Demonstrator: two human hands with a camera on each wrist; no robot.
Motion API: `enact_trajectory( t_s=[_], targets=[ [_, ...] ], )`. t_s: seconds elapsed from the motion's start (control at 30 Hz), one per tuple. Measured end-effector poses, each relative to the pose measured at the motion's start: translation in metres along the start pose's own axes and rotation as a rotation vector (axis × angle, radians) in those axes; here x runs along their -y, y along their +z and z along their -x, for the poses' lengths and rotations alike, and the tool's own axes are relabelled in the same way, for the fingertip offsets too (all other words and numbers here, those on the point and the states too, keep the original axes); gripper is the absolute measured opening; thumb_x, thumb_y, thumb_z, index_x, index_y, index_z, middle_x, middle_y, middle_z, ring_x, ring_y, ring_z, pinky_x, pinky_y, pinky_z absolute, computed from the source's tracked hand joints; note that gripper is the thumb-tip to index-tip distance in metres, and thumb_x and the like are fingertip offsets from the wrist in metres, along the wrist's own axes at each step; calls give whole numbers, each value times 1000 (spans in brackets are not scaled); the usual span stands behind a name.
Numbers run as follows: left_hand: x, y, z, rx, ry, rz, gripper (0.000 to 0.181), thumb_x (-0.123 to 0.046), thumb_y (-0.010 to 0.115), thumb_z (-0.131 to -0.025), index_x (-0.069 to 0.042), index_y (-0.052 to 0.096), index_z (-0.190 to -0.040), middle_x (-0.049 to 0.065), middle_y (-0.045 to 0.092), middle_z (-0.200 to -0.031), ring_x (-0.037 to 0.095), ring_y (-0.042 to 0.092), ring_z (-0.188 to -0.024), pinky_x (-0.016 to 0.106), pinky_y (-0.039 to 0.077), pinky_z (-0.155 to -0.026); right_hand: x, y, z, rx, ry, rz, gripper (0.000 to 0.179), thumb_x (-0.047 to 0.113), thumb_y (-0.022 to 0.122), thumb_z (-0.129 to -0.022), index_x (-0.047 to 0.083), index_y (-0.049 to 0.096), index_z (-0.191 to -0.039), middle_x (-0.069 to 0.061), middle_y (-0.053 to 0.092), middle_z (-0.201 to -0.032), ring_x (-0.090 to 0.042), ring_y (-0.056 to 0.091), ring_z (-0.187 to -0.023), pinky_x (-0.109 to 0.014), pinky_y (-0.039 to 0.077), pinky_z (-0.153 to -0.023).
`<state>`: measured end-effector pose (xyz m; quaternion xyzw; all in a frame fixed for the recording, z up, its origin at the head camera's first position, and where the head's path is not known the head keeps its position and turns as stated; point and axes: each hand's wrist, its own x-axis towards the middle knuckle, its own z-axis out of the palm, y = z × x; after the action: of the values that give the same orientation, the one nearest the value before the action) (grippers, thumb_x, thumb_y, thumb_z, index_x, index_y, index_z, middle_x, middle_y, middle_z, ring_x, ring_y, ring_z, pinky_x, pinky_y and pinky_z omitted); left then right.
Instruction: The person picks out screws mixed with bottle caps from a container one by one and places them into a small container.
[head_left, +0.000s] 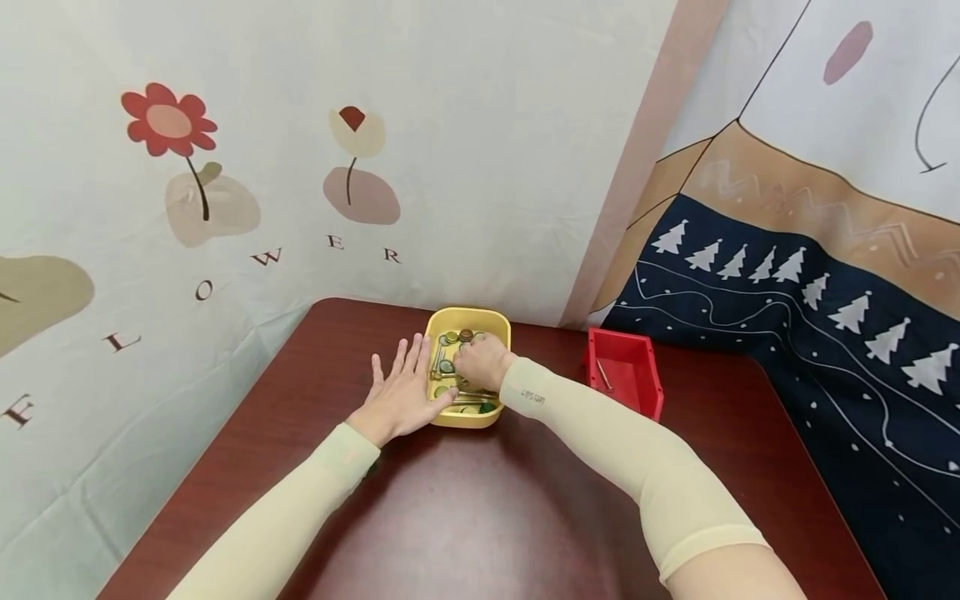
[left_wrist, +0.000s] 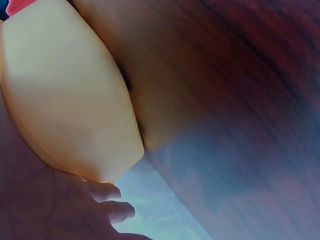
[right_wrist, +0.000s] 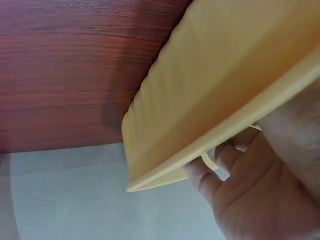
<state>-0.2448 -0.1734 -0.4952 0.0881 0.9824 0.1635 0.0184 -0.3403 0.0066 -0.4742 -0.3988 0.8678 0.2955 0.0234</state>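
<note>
A yellow basin [head_left: 467, 421] holds a mix of small items: greenish round pieces [head_left: 447, 366], a brown round piece [head_left: 467, 335] and thin metal rods [head_left: 476, 402]. My left hand [head_left: 401, 393] rests along the basin's left rim with its fingers straight and spread. Over the right rim my right hand [head_left: 483, 363] reaches down among the items with bent fingers. Its fingertips are hidden by the hand in the head view and by the basin wall [right_wrist: 215, 85] in the right wrist view, so I cannot tell whether they pinch anything.
To the right stands a red bin [head_left: 657, 392] with one thin metal screw-like piece [head_left: 604, 375] in it. Both containers are on a dark reddish wooden table [head_left: 570, 517]. A printed cloth [head_left: 480, 167] hangs close behind the table's back edge.
</note>
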Motion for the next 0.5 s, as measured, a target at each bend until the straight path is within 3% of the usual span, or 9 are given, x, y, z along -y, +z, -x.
enact_trajectory(
  t_s=[0.2,0.27,0.33,0.4,0.5],
  targets=[
    [0,0,-2,-6,1,3,111,-72,54,-113,-7,5,-188,15,0,-198,44,4,-185,87,0,-139,-14,27,-13,-27,16,-174,29,26,74,-114,17,77,-142,-4,82,-138,-24,80,-124,-47,69,-105],
    [0,0,-1,-10,0,4,111,-73,54,-113,-7,5,-188,15,0,-198,44,4,-185,87,1,-139,-16,14,-2,-15,23,-227,33,26,73,-115,15,74,-146,-7,79,-144,-25,78,-130,-49,68,-108],
    [0,0,-1,-16,3,2,112,-74,54,-112,-7,5,-188,15,0,-198,44,5,-185,87,2,-139,-19,11,3,-55,32,-290,34,28,74,-116,15,74,-147,-9,76,-148,-27,76,-133,-50,68,-109],
    [0,0,-1,-20,5,4,113,-74,54,-112,-6,6,-188,16,0,-198,45,5,-185,87,2,-139,-21,-4,17,-70,45,-365,35,28,73,-117,14,75,-149,-10,74,-151,-29,76,-135,-49,67,-111],
    [-1,0,0,-21,7,6,112,-73,55,-112,-5,7,-188,16,1,-198,45,6,-185,88,1,-139,-24,-6,24,-161,53,-470,24,24,74,-116,12,81,-136,-11,78,-138,-29,80,-123,-47,70,-102]
  ],
)
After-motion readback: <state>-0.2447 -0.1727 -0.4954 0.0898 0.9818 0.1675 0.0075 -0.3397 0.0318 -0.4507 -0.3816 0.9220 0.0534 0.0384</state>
